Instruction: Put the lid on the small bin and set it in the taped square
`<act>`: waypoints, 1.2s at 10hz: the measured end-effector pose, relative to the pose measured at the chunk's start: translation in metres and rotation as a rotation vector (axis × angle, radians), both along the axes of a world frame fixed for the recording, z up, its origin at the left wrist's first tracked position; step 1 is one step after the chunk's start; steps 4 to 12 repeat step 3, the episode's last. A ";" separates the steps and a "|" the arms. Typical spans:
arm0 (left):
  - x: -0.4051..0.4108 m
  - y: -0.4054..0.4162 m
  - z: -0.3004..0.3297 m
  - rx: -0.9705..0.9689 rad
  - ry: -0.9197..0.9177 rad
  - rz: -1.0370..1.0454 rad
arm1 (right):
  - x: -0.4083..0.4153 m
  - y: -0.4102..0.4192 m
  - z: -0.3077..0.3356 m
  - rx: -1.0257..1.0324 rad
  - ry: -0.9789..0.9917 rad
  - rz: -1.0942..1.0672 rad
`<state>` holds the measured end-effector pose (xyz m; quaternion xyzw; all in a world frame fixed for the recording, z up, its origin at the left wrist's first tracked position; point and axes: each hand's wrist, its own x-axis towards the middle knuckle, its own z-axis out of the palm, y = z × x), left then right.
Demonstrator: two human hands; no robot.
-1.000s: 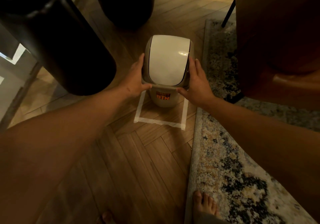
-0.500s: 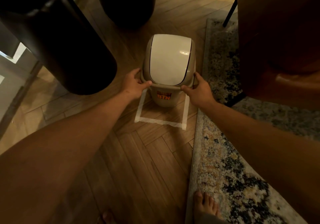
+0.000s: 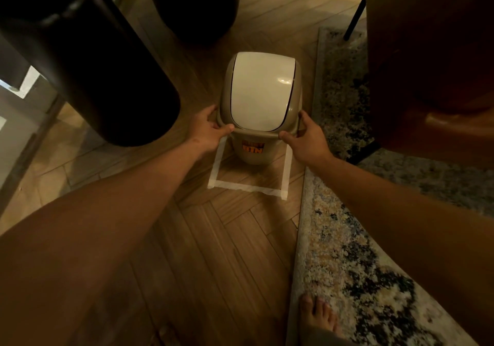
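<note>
Right now both hands are on the small bin (image 3: 255,146), lid (image 3: 260,92) already seated on top. Left hand (image 3: 207,129) has its thumb hooked over the near-left corner of the lid's rim, remaining fingers wrapped round the side; right hand (image 3: 307,140) mirrors it on the near-right corner. Each grip is narrow, pinching the rim, not the body.

Bin base sits on the wood floor (image 3: 213,252) between the two side strips of the taped square (image 3: 248,186), toward its far end. Far strip is hidden behind the bin, so can't tell if the base is fully inside or over that line. Bare floor shows between the base and the near strip.

Key relation: bin is dead ahead, centred between the hands, equal reach for both. Its long axis runs away from the person, aligned with the side strips. My read: any correction is a short pull straight toward the body, then let go. Rug (image 3: 347,265) edge lies just beside the right strip, so no sideways drift.
</note>
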<state>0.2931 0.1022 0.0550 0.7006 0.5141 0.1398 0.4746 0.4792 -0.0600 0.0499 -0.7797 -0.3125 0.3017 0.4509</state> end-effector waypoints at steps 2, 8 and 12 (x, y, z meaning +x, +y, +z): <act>-0.003 -0.003 0.003 -0.005 0.011 -0.014 | -0.001 -0.003 0.004 -0.029 -0.017 -0.001; -0.006 -0.007 0.012 0.017 0.032 -0.014 | -0.006 -0.007 0.016 -0.014 -0.054 0.015; -0.006 -0.007 0.012 0.017 0.032 -0.014 | -0.006 -0.007 0.016 -0.014 -0.054 0.015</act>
